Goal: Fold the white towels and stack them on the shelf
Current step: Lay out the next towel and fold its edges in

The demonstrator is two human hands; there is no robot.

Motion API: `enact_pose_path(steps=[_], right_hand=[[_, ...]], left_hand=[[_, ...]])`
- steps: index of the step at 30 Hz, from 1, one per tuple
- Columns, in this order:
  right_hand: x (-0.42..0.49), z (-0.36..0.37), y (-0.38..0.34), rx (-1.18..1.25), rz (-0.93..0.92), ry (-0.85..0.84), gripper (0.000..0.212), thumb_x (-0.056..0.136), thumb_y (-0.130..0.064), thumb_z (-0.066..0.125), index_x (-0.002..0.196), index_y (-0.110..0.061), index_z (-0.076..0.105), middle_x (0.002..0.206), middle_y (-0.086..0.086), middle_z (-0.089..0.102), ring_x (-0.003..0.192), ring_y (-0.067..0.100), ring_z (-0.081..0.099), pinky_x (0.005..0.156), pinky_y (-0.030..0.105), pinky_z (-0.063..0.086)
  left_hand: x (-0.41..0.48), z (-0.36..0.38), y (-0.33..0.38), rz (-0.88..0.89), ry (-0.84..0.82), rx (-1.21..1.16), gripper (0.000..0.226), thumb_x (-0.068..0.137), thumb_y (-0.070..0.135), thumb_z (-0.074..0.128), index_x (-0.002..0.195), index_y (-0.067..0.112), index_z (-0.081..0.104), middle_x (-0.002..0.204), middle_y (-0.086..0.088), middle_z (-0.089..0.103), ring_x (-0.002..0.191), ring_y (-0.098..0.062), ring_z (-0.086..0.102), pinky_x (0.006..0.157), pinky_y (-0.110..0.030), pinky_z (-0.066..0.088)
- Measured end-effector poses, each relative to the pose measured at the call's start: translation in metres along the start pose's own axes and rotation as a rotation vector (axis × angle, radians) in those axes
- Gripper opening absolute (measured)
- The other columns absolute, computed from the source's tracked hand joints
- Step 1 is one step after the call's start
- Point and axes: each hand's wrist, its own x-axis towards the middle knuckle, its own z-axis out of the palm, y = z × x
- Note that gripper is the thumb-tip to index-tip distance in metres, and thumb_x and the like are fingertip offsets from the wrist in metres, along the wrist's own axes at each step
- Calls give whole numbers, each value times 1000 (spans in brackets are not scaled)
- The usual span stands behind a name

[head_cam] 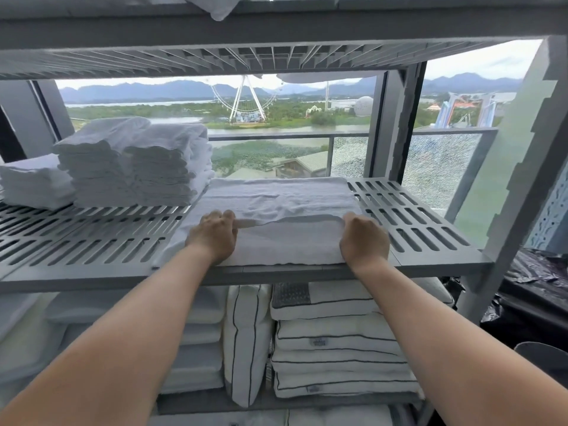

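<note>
A white towel (276, 198) lies spread on the grey slotted shelf (430, 222), its near part folded over. My left hand (213, 233) grips the folded edge at the left, and my right hand (362, 238) grips the same edge at the right. The edge is lifted slightly between them. Two tall stacks of folded white towels (135, 164) stand on the shelf to the left, with a lower stack (33, 182) beside them at the far left.
The shelf above (276, 35) hangs low over the work area. Striped white pillows (335, 342) and more linen fill the shelf below. A grey upright post (522, 167) bounds the right side, with black plastic bags (534, 290) beyond. A window lies behind.
</note>
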Motion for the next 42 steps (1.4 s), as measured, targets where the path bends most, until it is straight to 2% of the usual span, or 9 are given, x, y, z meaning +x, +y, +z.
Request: enact_pose_path(steps=[5, 11, 17, 19, 22, 25, 33, 39, 42], right_hand=[[57, 12, -6, -46, 117, -144, 19, 90, 1, 45, 92, -12, 60, 87, 6, 68, 70, 26, 59, 57, 32, 46], [132, 26, -20, 51, 278, -364, 15, 86, -1, 50, 86, -7, 63, 103, 14, 67, 90, 31, 64, 77, 37, 55], [169, 32, -34, 229, 215, 475, 19, 101, -15, 42, 108, -12, 59, 96, 15, 70, 91, 36, 65, 75, 41, 48], [166, 37, -39, 251, 167, 470, 21, 98, -9, 44, 110, -12, 61, 101, 14, 69, 96, 35, 63, 80, 41, 46], [152, 51, -37, 182, 132, 333, 25, 92, -6, 48, 101, -17, 68, 97, 10, 71, 96, 32, 63, 85, 38, 43], [134, 64, -28, 174, 160, 192, 25, 88, -3, 49, 89, -18, 70, 88, 9, 71, 88, 32, 64, 73, 34, 45], [92, 30, -4, 284, 140, 244, 30, 88, 2, 47, 101, -11, 70, 90, 13, 71, 85, 34, 64, 64, 29, 37], [33, 4, 9, 386, 33, 168, 37, 85, 9, 45, 101, -9, 74, 100, 13, 72, 95, 30, 64, 73, 24, 40], [7, -5, 20, 417, 38, 132, 37, 84, 7, 46, 99, -11, 75, 101, 12, 71, 97, 30, 63, 75, 25, 39]], left_hand=[[65, -5, -15, 69, -90, -26, 28, 99, 23, 46, 126, 18, 49, 125, -10, 57, 112, -31, 55, 97, -46, 47], [153, -16, -19, 80, -338, 4, 37, 90, 22, 66, 127, 20, 66, 129, -7, 64, 115, -27, 58, 92, -30, 46], [194, -18, -19, 27, 635, 102, 12, 98, 18, 55, 95, 11, 65, 92, -16, 62, 80, -38, 65, 64, -42, 52], [191, -2, -25, 183, 574, 49, 13, 96, 16, 57, 94, 13, 69, 93, -13, 64, 83, -37, 65, 67, -43, 52], [176, 20, -40, 297, 147, -11, 26, 97, 17, 52, 105, 26, 74, 110, -2, 67, 104, -28, 65, 82, -35, 52], [158, 31, -48, 271, -43, -27, 27, 98, 20, 51, 112, 30, 72, 117, 0, 66, 113, -25, 60, 90, -35, 50], [98, 13, -48, 226, 228, -28, 42, 92, -1, 47, 110, 25, 75, 112, 1, 68, 96, -31, 66, 76, -40, 54], [35, 6, -31, 138, 4, 9, 55, 90, -1, 38, 113, 34, 74, 124, 1, 68, 112, -27, 62, 91, -42, 53], [7, 2, -19, 71, 20, 54, 48, 91, 7, 41, 107, 37, 75, 120, 0, 70, 109, -28, 63, 84, -40, 55]])
